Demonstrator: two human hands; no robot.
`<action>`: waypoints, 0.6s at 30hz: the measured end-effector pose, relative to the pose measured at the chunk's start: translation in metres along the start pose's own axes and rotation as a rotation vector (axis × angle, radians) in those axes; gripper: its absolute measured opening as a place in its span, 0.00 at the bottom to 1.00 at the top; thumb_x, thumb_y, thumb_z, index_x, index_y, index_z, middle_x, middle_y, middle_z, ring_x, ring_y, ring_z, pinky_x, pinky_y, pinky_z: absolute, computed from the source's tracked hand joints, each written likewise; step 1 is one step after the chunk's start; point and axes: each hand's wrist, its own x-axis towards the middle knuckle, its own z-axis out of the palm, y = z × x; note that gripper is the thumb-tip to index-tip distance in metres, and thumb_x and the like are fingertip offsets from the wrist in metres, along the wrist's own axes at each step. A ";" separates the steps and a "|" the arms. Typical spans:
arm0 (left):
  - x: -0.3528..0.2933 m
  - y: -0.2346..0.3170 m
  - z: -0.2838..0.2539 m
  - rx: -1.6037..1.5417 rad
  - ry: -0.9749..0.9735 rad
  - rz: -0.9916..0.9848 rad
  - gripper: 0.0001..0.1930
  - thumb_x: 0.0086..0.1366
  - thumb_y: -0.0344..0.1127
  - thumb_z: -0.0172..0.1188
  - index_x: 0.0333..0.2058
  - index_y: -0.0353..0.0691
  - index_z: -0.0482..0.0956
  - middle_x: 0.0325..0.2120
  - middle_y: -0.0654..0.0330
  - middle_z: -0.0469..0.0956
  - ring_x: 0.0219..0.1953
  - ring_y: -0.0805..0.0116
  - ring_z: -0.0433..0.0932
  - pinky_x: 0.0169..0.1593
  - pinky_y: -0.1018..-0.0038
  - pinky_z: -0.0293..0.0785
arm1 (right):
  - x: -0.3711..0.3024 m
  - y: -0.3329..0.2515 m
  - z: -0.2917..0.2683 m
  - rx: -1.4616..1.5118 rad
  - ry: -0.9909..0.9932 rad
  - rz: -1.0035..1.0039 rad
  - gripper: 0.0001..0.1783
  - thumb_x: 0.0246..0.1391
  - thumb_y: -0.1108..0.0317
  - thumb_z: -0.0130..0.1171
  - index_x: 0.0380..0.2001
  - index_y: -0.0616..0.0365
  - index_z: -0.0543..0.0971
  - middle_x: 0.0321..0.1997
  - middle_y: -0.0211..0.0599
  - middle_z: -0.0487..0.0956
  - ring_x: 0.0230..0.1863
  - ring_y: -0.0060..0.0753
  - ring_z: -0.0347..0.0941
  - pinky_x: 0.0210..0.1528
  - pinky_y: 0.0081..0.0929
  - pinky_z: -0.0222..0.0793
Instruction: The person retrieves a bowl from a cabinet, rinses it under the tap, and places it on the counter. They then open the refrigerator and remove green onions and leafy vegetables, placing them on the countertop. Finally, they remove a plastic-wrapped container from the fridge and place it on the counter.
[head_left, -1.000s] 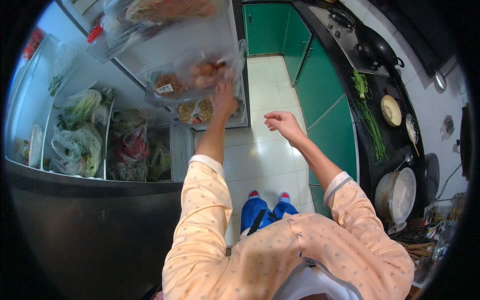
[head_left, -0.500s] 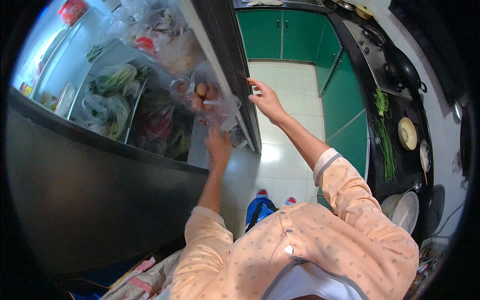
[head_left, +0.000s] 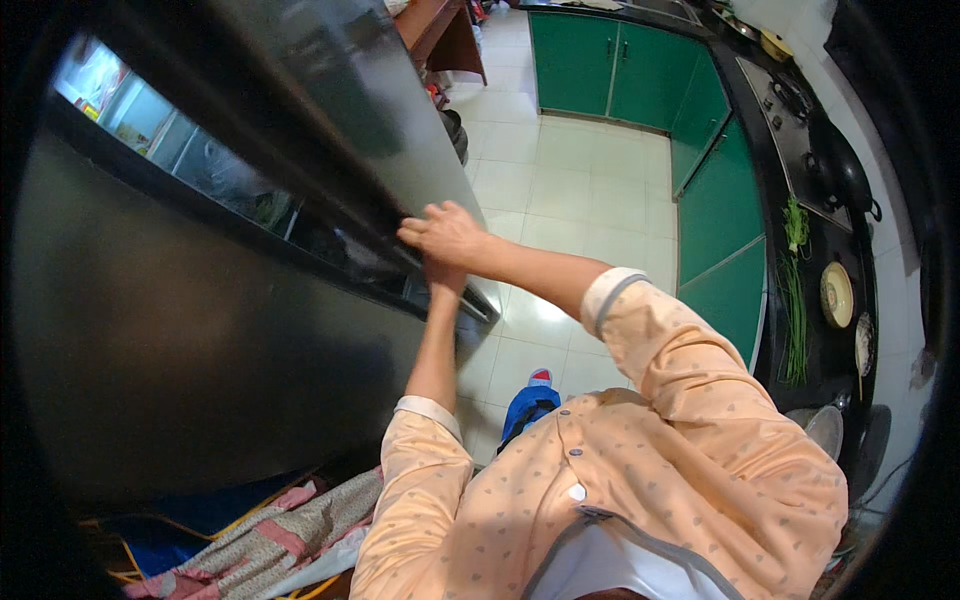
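Observation:
The refrigerator door [head_left: 370,110] stands partly open in front of me, leaving a narrow gap. My right hand [head_left: 450,238] reaches across to the door, with its fingers bent over the edge. Just below it my left hand [head_left: 443,275] is in the gap by the door's inner side, its fingers hidden behind the right hand and the door. Through the gap I see lit shelves and a clear plastic bag [head_left: 220,170] with something green inside. The rest of the refrigerator's contents are hidden by the door.
A dark lower panel [head_left: 180,330] of the refrigerator fills the left. Green cabinets [head_left: 715,220] run along the right under a black counter, which holds a wok [head_left: 838,165], long green stalks [head_left: 793,300] and a yellowish bowl [head_left: 836,295]. Patterned cloth [head_left: 290,535] lies at lower left.
The refrigerator door has swung toward closed, covering the bagged eggs and most shelves. My right hand has moved left with it, over my left hand, whose fingers have gone out of sight.

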 end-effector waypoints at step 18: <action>0.011 -0.086 -0.061 -0.252 0.196 -0.789 0.29 0.53 0.36 0.55 0.54 0.33 0.59 0.42 0.49 0.68 0.38 0.61 0.70 0.44 0.70 0.67 | -0.221 0.122 0.017 1.820 0.738 1.384 0.08 0.48 0.75 0.47 0.32 0.66 0.73 0.24 0.42 0.77 0.22 0.25 0.72 0.24 0.20 0.70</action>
